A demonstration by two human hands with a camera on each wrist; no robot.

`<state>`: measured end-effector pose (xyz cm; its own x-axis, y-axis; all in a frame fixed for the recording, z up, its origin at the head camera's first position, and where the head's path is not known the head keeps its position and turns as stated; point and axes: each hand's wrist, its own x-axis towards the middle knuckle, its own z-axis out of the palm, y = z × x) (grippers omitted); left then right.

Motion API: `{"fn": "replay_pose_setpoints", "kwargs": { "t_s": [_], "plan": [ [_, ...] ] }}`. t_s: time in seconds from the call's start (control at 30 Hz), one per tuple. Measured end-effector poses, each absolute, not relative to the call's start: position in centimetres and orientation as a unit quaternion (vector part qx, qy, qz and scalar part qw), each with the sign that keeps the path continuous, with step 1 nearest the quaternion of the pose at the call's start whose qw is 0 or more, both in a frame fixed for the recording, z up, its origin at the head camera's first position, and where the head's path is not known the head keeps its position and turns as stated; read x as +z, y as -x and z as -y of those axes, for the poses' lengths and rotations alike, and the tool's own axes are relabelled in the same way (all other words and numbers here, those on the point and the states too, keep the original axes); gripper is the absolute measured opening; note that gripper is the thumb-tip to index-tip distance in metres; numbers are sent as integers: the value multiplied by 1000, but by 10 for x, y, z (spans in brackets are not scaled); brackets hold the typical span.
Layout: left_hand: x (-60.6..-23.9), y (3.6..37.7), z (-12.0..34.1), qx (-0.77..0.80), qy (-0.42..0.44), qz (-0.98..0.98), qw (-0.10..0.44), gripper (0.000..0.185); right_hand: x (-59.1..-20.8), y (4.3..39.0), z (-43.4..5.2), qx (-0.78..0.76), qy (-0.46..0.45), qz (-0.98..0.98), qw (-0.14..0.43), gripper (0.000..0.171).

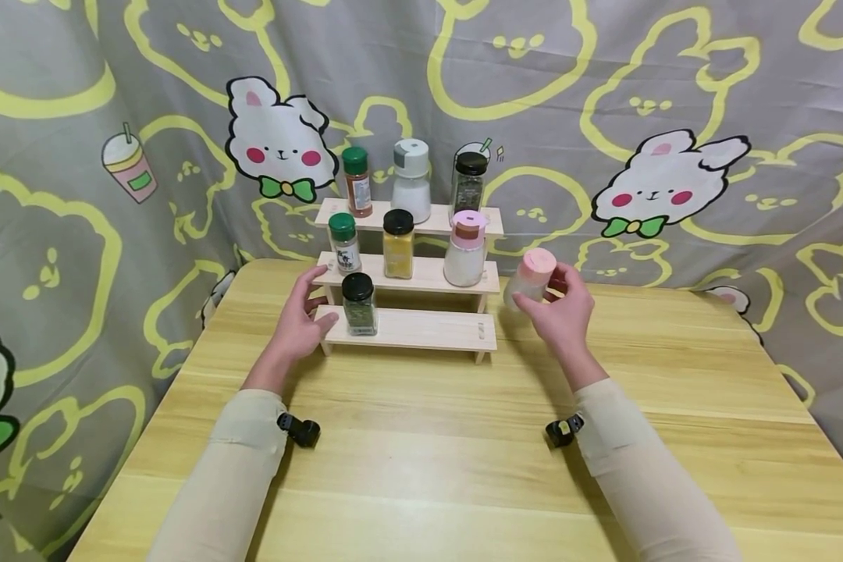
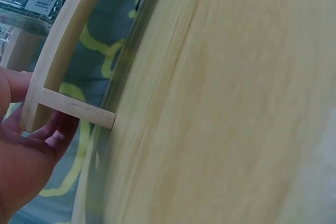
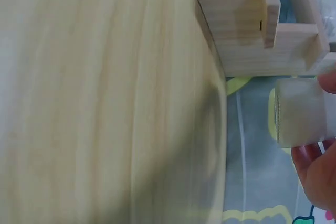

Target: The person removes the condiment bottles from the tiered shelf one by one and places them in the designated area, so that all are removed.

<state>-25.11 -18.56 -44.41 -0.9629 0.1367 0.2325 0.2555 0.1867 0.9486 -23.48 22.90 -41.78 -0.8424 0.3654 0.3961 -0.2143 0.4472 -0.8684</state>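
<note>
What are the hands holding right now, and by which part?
The right hand holds the pink-capped jar by the sides of its body; the left hand grips the lowest rack shelf at its left end.

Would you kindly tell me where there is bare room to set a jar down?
The bottom shelf is bare from its black-capped jar to its right end; the table is bare between the left sleeve and right sleeve. The middle shelf and top shelf are more crowded, with three jars each.

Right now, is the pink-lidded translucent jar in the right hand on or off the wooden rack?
Off: the right hand holds the jar beside the rack, with a visible gap between them.
</note>
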Motion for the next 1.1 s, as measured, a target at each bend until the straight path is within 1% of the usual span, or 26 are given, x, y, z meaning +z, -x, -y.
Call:
{"fn": "replay_pose_setpoints", "kwargs": {
  "t_s": [0.23,0.6,1.1],
  "plan": [
    [-444,252,186,-624,133,768,46,83,-421,250,-232,527,64,807,257,66],
    [-445,253,187,-624,130,769,43,82,-432,267,-235,529,101,812,223,69],
    [-446,253,188,-632,126,763,43,83,-444,277,-236,519,121,823,198,71]
  ]
}}
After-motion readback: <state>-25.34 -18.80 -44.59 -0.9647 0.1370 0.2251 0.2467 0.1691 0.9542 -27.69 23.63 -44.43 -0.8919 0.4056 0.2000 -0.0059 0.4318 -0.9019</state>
